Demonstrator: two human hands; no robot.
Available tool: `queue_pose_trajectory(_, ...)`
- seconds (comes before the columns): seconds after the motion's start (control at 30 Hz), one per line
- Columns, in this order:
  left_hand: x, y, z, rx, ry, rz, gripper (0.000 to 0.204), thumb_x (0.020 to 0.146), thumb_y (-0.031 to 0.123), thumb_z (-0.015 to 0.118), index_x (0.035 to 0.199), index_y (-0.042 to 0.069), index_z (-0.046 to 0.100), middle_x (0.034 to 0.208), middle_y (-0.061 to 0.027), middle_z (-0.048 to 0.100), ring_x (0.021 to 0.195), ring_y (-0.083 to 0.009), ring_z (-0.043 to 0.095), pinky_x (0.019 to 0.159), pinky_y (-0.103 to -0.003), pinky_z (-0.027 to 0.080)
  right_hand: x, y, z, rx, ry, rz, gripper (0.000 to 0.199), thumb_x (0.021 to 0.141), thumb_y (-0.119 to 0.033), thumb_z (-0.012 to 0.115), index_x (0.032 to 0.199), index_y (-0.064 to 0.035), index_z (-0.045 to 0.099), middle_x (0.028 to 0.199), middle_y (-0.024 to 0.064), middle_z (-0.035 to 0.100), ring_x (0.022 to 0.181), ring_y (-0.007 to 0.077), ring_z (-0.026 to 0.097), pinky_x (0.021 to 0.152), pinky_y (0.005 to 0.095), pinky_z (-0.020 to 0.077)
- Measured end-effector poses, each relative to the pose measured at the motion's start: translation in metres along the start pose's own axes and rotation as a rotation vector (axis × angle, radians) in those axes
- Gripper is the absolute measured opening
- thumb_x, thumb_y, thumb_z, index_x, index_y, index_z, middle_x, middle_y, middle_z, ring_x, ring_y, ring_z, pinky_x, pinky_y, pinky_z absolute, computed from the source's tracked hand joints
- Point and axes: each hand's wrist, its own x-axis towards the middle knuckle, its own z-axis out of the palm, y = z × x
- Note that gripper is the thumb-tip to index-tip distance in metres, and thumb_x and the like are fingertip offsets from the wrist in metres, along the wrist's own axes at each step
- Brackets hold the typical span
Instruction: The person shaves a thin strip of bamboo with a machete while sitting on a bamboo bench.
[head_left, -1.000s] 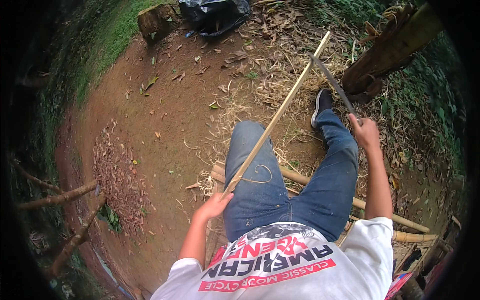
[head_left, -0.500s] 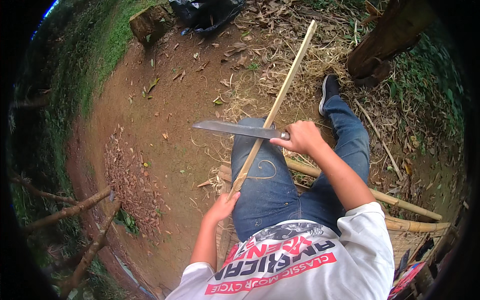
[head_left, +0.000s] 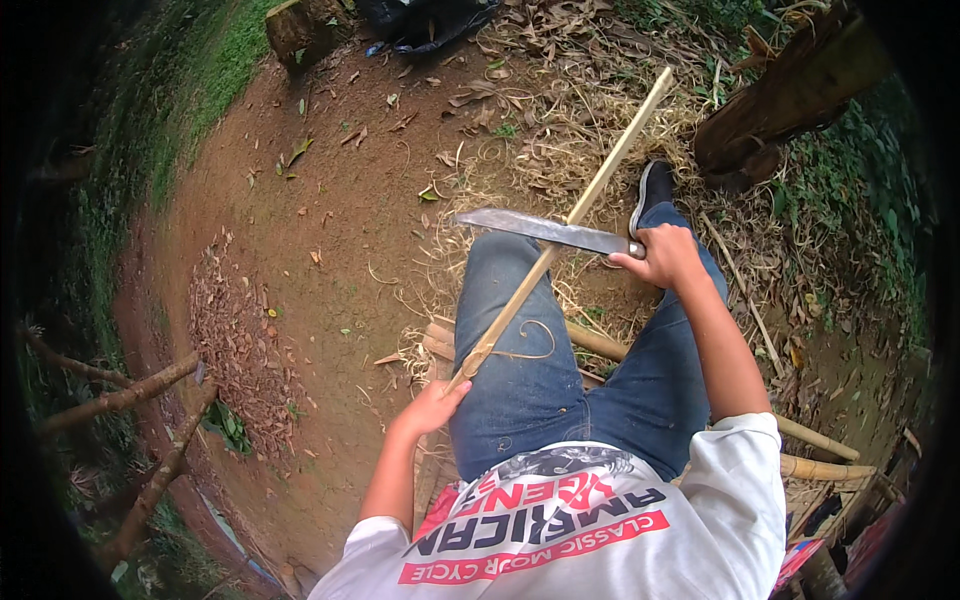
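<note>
My left hand (head_left: 436, 405) is closed round the near end of a long pale bamboo strip (head_left: 521, 291), beside my left thigh. The strip slants away over my left knee, its far end up toward the right. In my right hand (head_left: 662, 258) is the handle of a long-bladed machete (head_left: 540, 228). Its blade lies crosswise over the strip just beyond the knee and points left. A thin curled shaving (head_left: 537, 342) rests on my left thigh.
I sit on a bamboo bench (head_left: 800, 467). Pale shavings (head_left: 560, 160) and dry leaves litter the ground ahead. A thick post (head_left: 790, 90) stands at far right, a cut stump (head_left: 290, 35) and black plastic bag (head_left: 425, 22) at the far side. Branches (head_left: 125, 397) reach in at left.
My right hand and the machete have moved right and slightly farther away along the strip. The strip's far end has swung to the right and lower. My left hand keeps its grip.
</note>
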Motion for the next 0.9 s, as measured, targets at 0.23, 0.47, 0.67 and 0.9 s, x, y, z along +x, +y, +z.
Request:
queue_pose_trajectory(0.23,-0.002,0.013,-0.001,0.005,-0.005,0.039,0.047,0.100,0.042,0.052,0.071,0.005,0.052,0.060,0.0037,0.046,0.056,-0.0101,0.041,0.052,-0.030,0.037,-0.008,0.003,0.000,0.017,-0.063,0.055,0.075,0.077,-0.078,0.053,0.065,-0.0055,0.068,0.060,0.0159,0.063,0.059,0.0355,0.064,0.057,0.0444,0.0513)
queue_pose_trajectory(0.47,0.002,0.006,0.000,0.053,0.026,0.068,0.046,0.100,0.044,0.050,0.076,0.005,0.051,0.060,0.0030,0.044,0.056,-0.0108,0.040,0.052,-0.031,0.036,0.003,-0.071,-0.011,0.112,-0.092,-0.034,0.078,0.081,-0.079,0.046,0.066,-0.0064,0.071,0.060,0.0169,0.064,0.059,0.0354,0.066,0.058,0.0437,0.0532)
queue_pose_trajectory(0.67,-0.001,-0.008,-0.001,-0.045,-0.027,-0.044,0.052,0.100,0.046,0.050,0.076,0.001,0.056,0.062,0.0006,0.047,0.059,-0.0131,0.045,0.056,-0.033,0.041,0.021,-0.096,-0.007,0.069,-0.160,-0.096,0.084,0.078,-0.085,0.042,0.068,-0.0069,0.072,0.062,0.0162,0.065,0.062,0.0347,0.067,0.059,0.0446,0.0540)
queue_pose_trajectory(0.9,0.001,-0.002,0.000,-0.089,-0.095,-0.045,0.054,0.099,0.048,0.050,0.070,0.003,0.054,0.060,0.0018,0.046,0.057,-0.0113,0.043,0.052,-0.031,0.038,0.018,-0.005,-0.004,-0.029,-0.012,-0.088,0.075,0.078,-0.078,0.052,0.063,-0.0055,0.065,0.058,0.0174,0.061,0.058,0.0365,0.063,0.054,0.0460,0.0493)
